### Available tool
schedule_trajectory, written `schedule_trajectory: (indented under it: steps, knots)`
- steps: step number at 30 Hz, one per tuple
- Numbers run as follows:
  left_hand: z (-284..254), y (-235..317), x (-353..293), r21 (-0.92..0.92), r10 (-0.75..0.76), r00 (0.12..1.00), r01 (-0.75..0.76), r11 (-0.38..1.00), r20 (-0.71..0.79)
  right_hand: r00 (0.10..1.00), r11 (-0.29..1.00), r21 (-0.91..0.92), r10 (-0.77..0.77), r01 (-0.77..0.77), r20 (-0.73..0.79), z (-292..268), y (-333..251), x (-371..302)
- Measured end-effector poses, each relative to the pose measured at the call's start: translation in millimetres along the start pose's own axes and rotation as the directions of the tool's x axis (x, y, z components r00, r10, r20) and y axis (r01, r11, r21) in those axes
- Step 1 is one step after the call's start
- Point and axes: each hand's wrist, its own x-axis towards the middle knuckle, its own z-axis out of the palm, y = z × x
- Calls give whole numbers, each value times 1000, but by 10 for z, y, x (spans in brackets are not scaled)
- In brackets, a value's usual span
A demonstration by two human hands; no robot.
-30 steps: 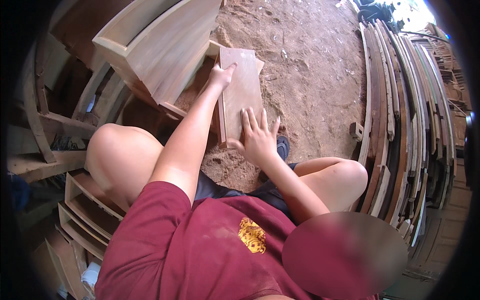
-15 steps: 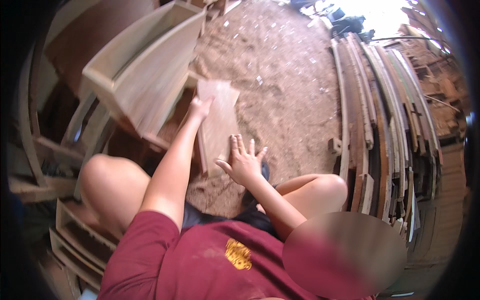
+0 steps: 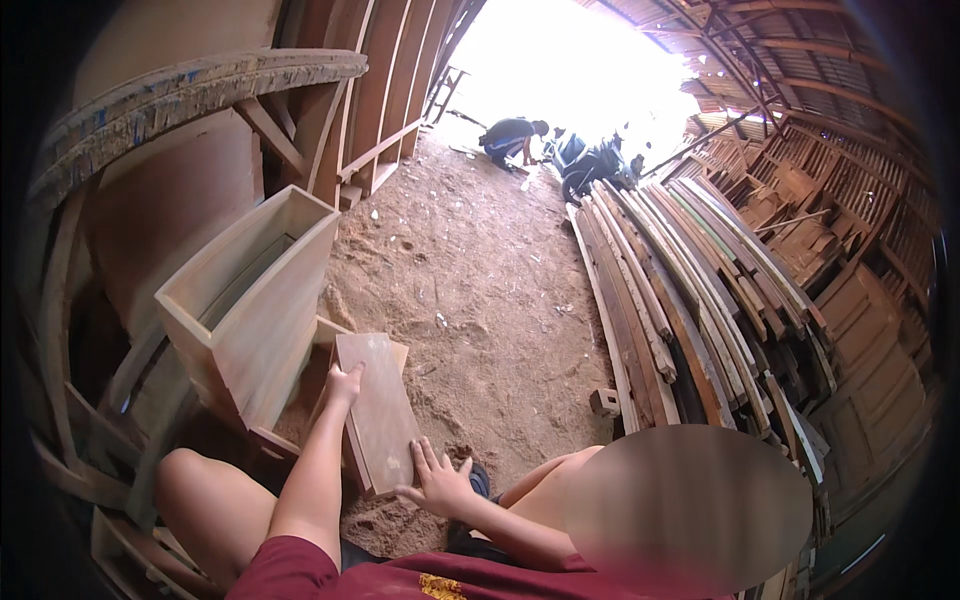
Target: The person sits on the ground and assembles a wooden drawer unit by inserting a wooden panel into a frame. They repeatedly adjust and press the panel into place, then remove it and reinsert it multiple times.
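In front of me, between my knees, a pale wooden panel (image 3: 382, 405) lies flat face up, with a thicker side edge showing on its left. My left hand (image 3: 345, 384) grips the panel's left edge towards its far end, its thumb side on top and the other fingers partly hidden. At the near right corner my right hand (image 3: 440, 482) is open, fingers spread, its fingertips touching the panel's edge. A bare wooden drawer-like box (image 3: 265, 330), open at the top, stands just left of the panel.
Long stacked planks (image 3: 665, 310) run along the right, with a small block (image 3: 604, 402) beside them. Sandy ground (image 3: 460, 270) stretches ahead. Far off, a person (image 3: 510, 140) crouches near a motorcycle (image 3: 590, 165). A worn wooden frame (image 3: 200, 90) stands at left.
My view has tilted up, bringing in the crouching person, the motorcycle and the roof. Both hands keep about the same places on the panel.
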Motion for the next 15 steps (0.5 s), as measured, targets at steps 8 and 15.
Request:
schedule_trajectory:
  steps: [8,15]
  knots:
    - [-100,-85,50,-12,46,998,-46,999,-35,992,978,-179,-87,103,90,-185,-282,-262]
    - [-30,-41,7,-26,21,998,-22,999,-51,996,985,-162,-50,61,70,-317,-166,-52]
